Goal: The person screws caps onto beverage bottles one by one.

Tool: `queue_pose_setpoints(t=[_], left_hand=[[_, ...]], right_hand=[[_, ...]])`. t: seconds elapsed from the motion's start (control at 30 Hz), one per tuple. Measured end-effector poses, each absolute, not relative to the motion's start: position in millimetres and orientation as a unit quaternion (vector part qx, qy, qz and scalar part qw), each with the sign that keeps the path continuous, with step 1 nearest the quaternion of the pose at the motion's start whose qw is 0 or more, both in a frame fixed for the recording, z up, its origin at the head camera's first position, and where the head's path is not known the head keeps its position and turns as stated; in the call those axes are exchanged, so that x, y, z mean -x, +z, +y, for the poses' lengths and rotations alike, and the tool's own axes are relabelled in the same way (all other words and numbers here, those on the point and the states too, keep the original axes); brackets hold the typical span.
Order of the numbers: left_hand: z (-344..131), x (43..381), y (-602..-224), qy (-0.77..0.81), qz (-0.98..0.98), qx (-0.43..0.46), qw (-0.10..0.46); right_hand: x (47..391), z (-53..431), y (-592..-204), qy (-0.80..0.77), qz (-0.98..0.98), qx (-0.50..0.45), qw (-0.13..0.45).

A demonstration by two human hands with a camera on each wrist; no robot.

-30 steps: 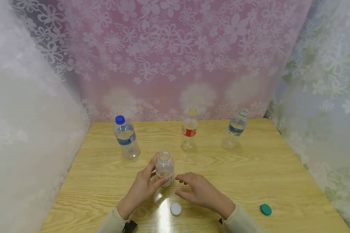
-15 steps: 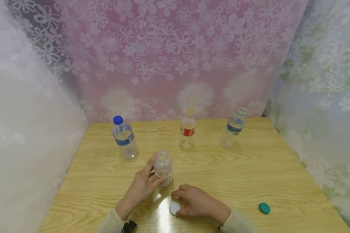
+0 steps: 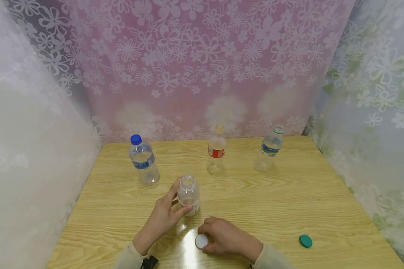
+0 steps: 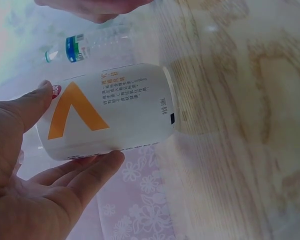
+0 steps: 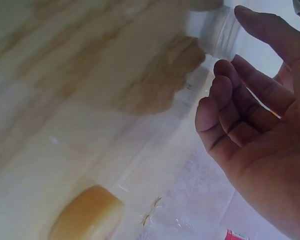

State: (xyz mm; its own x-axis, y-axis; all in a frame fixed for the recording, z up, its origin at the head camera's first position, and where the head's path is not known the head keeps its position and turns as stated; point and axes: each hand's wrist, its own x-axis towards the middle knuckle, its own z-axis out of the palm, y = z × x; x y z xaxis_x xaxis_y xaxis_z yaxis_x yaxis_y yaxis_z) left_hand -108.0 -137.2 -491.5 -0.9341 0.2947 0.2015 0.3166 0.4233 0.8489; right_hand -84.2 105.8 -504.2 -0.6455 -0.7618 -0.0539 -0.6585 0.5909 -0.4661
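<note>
My left hand grips a clear, open-mouthed plastic bottle standing upright on the table, thumb on the near side and fingers behind. In the left wrist view the bottle's white label shows an orange V-shaped mark and small print. A white bottle cap lies on the table just in front of the bottle. My right hand pinches this cap between thumb and fingertips; the right wrist view shows the cap's ridged side between them.
Behind stand a blue-capped bottle at left, an uncapped red-label bottle in the middle and an uncapped blue-and-green-label bottle at right. A green cap lies at front right. Flowered curtains enclose the wooden table.
My right hand has come down from beside the bottle toward the near edge and closed its fingers at the white cap. My left hand keeps its grip on the bottle.
</note>
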Motion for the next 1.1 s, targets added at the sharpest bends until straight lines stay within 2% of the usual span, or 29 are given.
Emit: queue_pose_setpoints(t=[0.2, 0.4, 0.8, 1.1], left_hand=[[-137, 108, -493, -0.5, -0.845, 0.189, 0.023], [-136, 108, -493, -0.494, -0.846, 0.196, 0.035], [-136, 111, -493, -0.489, -0.846, 0.209, 0.039], [-136, 112, -491, -0.484, -0.847, 0.216, 0.045]], right_hand=[[89, 107, -501, -0.211, 0.881, 0.408, 0.111], [107, 115, -477, -0.256, 0.885, 0.374, 0.11], [140, 126, -413, -0.328, 0.877, 0.349, 0.021], [149, 111, -393, -0.345, 0.852, 0.389, -0.063]])
